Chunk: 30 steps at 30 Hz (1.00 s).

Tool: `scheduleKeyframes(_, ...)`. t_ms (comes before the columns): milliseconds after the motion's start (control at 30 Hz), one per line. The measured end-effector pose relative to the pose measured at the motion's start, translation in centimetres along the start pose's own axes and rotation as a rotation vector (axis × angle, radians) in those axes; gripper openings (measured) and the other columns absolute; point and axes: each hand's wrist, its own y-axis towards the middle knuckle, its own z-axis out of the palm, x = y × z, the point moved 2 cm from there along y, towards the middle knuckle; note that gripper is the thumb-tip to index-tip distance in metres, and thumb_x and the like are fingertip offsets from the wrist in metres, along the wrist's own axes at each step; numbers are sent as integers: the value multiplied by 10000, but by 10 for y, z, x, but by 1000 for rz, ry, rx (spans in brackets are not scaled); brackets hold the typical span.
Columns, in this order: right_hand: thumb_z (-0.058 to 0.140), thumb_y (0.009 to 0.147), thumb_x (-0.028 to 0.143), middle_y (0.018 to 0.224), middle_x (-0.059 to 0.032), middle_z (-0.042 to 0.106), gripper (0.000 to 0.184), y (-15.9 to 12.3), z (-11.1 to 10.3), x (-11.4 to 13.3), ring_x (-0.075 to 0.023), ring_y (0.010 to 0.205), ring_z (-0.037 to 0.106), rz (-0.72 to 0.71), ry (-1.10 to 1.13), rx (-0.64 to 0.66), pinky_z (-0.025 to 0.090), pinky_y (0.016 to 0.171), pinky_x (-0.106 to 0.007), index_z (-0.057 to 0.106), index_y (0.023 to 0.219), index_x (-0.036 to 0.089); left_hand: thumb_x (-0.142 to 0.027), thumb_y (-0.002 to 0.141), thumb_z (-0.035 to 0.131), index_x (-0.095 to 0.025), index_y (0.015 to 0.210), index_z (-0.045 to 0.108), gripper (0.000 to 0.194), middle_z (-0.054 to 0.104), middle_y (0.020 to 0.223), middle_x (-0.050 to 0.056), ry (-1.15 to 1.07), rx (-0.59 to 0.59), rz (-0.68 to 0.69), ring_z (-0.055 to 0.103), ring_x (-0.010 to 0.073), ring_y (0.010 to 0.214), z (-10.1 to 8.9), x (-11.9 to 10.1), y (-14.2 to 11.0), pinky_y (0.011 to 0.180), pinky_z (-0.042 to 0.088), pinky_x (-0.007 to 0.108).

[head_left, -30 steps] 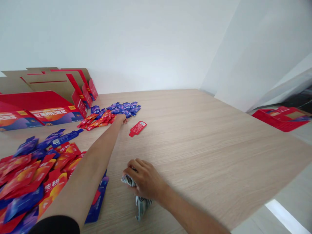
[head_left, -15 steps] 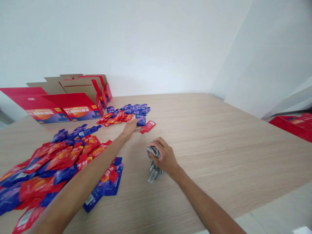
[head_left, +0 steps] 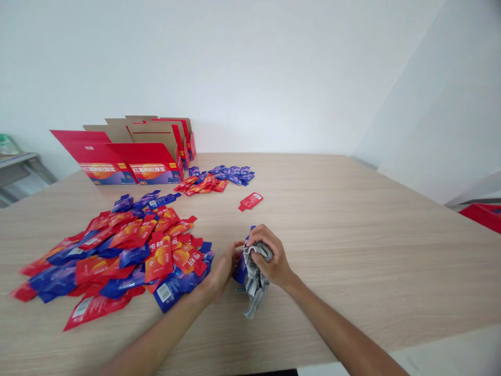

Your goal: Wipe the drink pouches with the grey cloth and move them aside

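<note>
My right hand (head_left: 276, 257) is closed around a crumpled grey striped cloth (head_left: 256, 286). Its folds press against a blue pouch (head_left: 240, 272) that my left hand (head_left: 221, 270) grips from the left side. Most of that pouch is hidden behind the cloth and my fingers. Beside my left wrist lies a large heap of red and blue pouches (head_left: 160, 258). Farther back, a lone red pouch (head_left: 251, 201) rests flat on the wooden table (head_left: 352, 250).
Open red cardboard boxes (head_left: 156, 169) stand in rows at the back left. In front of them is a smaller pile of red and blue pouches (head_left: 207, 183). A red box (head_left: 483, 215) shows at the right edge, beyond the table. A white wall rises behind.
My left hand has come back from the far small pile to the cloth, bringing a blue pouch. My right hand still grips the cloth, now against the pouch. The view has shifted left.
</note>
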Motion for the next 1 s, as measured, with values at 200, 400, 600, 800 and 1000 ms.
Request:
scheduleKeyframes(200, 553, 911, 276, 871, -45, 607, 94, -8, 12, 10, -200, 810, 604, -50, 20, 8, 505, 708, -339, 632, 893, 229, -510, 806, 679, -176, 1021, 741, 402, 774, 992, 92, -117, 167, -128, 640, 312, 1135, 23, 7, -21, 979, 468, 383)
scheduleKeyframes(400, 584, 904, 244, 947, -57, 582, 86, -4, 1, 7, -219, 895, 592, 22, -198, -59, 502, 787, -363, 648, 961, 234, -530, 878, 607, -174, 1132, 744, 458, 786, 1083, 101, -233, 29, -196, 649, 312, 1191, 20, 13, -21, 1011, 488, 400)
scheduleKeyframes(600, 560, 894, 203, 973, -51, 552, 99, -8, 7, -6, -214, 927, 577, 148, -212, 26, 483, 816, -352, 630, 960, 229, -436, 970, 527, -150, 1146, 740, 397, 769, 1169, 118, -330, -114, -171, 637, 288, 1249, 16, 20, -19, 1059, 487, 408)
scheduleKeyframes(800, 555, 881, 254, 1006, -65, 544, 139, -17, 19, -8, -242, 981, 548, 139, -224, 164, 460, 865, -397, 612, 1003, 217, -340, 1002, 489, -175, 1025, 765, 323, 778, 1121, 93, -464, -165, -67, 651, 260, 1224, 18, 32, -19, 1065, 495, 350)
scheduleKeyframes(1000, 580, 837, 210, 1032, -66, 539, 168, -23, 30, -7, -243, 1006, 545, 134, -264, 263, 478, 893, -392, 598, 1005, 221, -341, 999, 498, -136, 899, 746, 337, 777, 906, 95, -571, -270, -67, 726, 247, 999, 10, 18, -17, 991, 540, 356)
